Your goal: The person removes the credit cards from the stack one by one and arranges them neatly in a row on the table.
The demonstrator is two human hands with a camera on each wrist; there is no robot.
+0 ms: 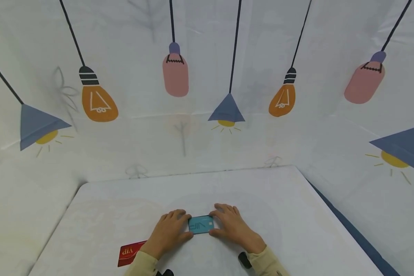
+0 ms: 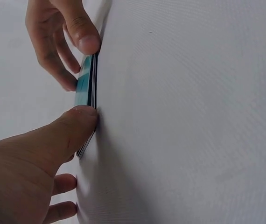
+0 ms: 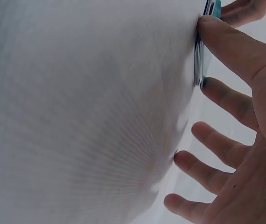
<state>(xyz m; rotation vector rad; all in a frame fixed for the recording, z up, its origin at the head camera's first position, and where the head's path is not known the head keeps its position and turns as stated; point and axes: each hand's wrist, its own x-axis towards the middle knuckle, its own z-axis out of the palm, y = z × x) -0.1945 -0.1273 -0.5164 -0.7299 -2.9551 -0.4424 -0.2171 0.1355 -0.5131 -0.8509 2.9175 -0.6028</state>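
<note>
A small stack of cards lies flat on the white table, with a teal card [image 1: 201, 224] on top bearing upside-down lettering and a small pale chip. From the side, the left wrist view shows several thin card edges [image 2: 94, 84] lined up beneath it. My left hand [image 1: 169, 232] pinches the stack's left end, thumb on the near edge and index finger at the far corner. At the right end, my right hand [image 1: 234, 228] holds it likewise between thumb and index finger. The right hand's other fingers [image 3: 207, 172] spread out beyond the stack.
A red card [image 1: 127, 253] marked VIP lies by my left wrist, partly covered by the forearm. The white table [image 1: 200, 191] ends at a back edge against a white fabric wall [image 1: 193, 145] printed with lamps. A blue strip [image 1: 352, 226] runs along the right edge.
</note>
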